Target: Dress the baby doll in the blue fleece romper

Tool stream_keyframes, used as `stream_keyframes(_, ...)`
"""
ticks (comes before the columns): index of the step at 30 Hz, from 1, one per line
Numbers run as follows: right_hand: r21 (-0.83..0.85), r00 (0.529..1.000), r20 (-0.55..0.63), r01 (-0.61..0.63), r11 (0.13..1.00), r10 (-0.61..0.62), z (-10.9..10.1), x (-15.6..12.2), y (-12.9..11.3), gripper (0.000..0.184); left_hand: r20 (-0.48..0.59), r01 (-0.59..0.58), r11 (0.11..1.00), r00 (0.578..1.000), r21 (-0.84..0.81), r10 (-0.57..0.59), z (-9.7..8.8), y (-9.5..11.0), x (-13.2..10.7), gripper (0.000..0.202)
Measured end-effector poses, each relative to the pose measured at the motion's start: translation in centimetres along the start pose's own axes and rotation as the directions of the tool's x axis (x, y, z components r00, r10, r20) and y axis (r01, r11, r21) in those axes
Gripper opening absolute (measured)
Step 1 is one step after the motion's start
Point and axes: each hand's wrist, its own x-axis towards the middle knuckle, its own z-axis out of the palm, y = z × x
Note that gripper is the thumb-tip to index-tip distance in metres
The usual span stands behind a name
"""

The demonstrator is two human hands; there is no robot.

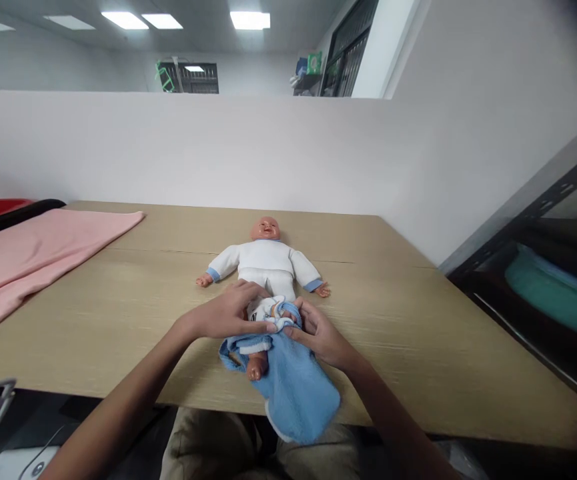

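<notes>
A baby doll (267, 259) in a white outfit with blue cuffs lies on its back on the table, head toward the wall. A blue terry baby garment (302, 380) with white lining is around its lower legs, and its lower part hangs over the table's front edge. One doll foot (257, 367) sticks out of a cuff; the other is partly hidden by cloth. My left hand (231, 310) curves over the doll's leg, thumb pressed on the gathered cloth. My right hand (321, 333) pinches the garment's edge beside the other foot.
A pink cloth (43, 257) lies on the left of the wooden table (133, 320), near a red and black item (13, 212). A low white wall (193, 147) stands behind. On the right is a dark rack (528, 227) holding a teal item (553, 293).
</notes>
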Motion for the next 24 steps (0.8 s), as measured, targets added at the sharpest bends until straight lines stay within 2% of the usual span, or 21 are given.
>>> stream_keyframes(1,-0.005,1.0,-0.018,0.022,1.0,-0.022,0.2,0.0,-0.3,0.049,0.132,-0.03,1.0,0.991,-0.003,0.03,-0.5,0.2,1.4,0.057)
stream_keyframes(3,-0.017,0.998,-0.044,0.05,0.999,-0.05,0.5,-0.1,-1.0,0.048,0.371,-0.044,0.993,0.925,-0.113,0.084,-1.2,-0.1,3.7,0.05)
stream_keyframes(5,-0.029,0.998,-0.056,0.017,0.999,-0.019,0.3,-0.4,-1.7,0.052,0.491,-0.003,0.965,0.86,-0.262,0.136,-1.4,-1.0,5.3,0.044)
stream_keyframes(6,-0.032,0.998,-0.054,-0.03,0.999,0.028,0.1,-0.6,-2.0,0.057,0.5,0.016,0.946,0.852,-0.323,0.156,-1.4,-1.5,5.8,0.042)
stream_keyframes(8,-0.059,0.988,0.008,-0.152,0.987,0.153,-0.7,-1.2,-2.6,0.069,0.462,0.026,0.917,0.87,-0.398,0.176,-1.1,-2.5,6.2,0.039)
stream_keyframes(11,-0.168,0.942,0.174,-0.259,0.951,0.287,-1.8,-1.9,-3.4,0.066,0.394,0.013,0.9,0.902,-0.435,0.177,-0.4,-3.1,6.2,0.039)
stream_keyframes(13,-0.165,0.935,0.203,-0.262,0.951,0.293,-2.1,-2.1,-3.7,0.061,0.4,0.013,0.899,0.898,-0.438,0.182,0.0,-3.0,6.2,0.042)
stream_keyframes(17,0.029,0.982,0.055,-0.183,0.983,0.181,-1.8,-1.9,-3.8,0.072,0.44,0.019,0.881,0.871,-0.473,0.218,0.6,-2.5,6.7,0.05)
stream_keyframes(20,0.073,0.99,-0.022,-0.14,0.987,0.142,-1.8,-1.6,-4.0,0.079,0.437,0.044,0.863,0.875,-0.503,0.21,0.7,-2.3,7.1,0.049)
stream_keyframes(22,0.06,0.986,0.005,-0.167,0.984,0.167,-2.0,-1.7,-4.2,0.081,0.424,0.044,0.858,0.882,-0.512,0.207,0.8,-2.3,7.3,0.05)
stream_keyframes(24,0.033,0.971,0.105,-0.22,0.975,0.215,-2.5,-2.0,-4.4,0.082,0.398,0.026,0.857,0.893,-0.515,0.211,1.0,-2.4,7.6,0.05)
